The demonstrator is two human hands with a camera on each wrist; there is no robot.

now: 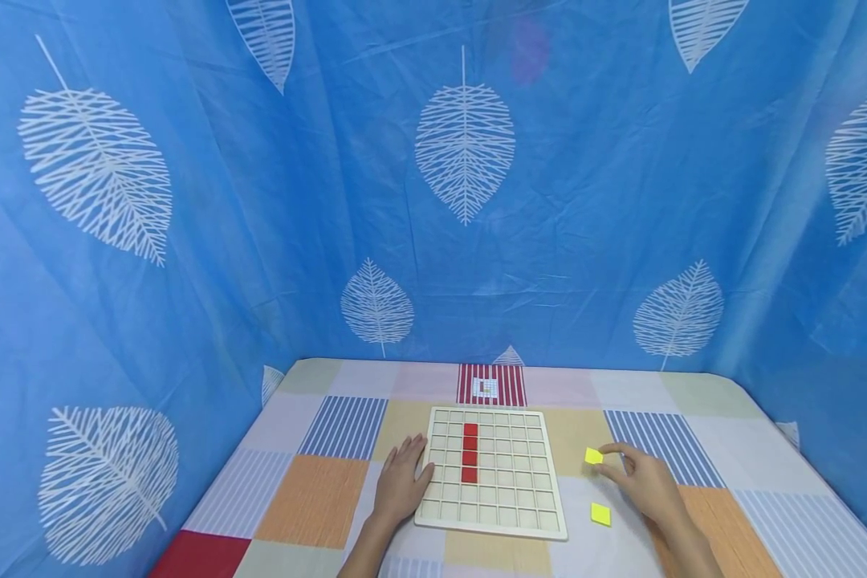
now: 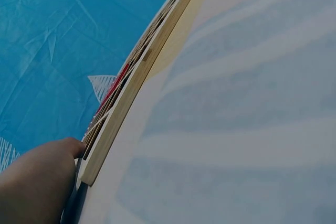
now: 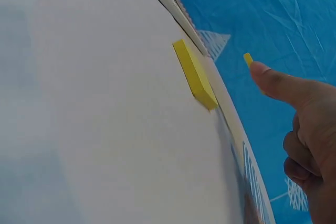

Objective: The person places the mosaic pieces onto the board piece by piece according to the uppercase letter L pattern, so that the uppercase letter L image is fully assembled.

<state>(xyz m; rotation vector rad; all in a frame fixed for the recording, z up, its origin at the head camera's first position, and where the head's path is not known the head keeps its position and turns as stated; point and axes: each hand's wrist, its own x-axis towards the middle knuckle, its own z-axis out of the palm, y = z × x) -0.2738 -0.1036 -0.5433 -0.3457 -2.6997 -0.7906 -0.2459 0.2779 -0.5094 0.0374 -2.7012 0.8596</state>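
Note:
A cream wooden grid board [image 1: 506, 516] lies on the table, with several red square tiles [image 1: 470, 455] in a column inside its left half. My left hand [image 1: 402, 482] rests at the board's left edge, fingers extended and thumb on the rim; the left wrist view shows that thumb [image 2: 58, 156] touching the board's side [image 2: 118, 116]. Right of the board, my right hand [image 1: 643, 480] pinches a yellow square tile [image 1: 593, 456] between thumb and index finger, above the tablecloth. A second yellow tile [image 1: 600, 514] lies on the cloth nearer me, also large in the right wrist view [image 3: 195, 74].
A small card with a printed grid pattern [image 1: 485, 388] lies behind the board, near the table's far edge. The table wears a patchwork cloth [image 1: 311, 498]. Blue curtains [image 1: 549, 201] with white leaf prints surround it at the back and sides.

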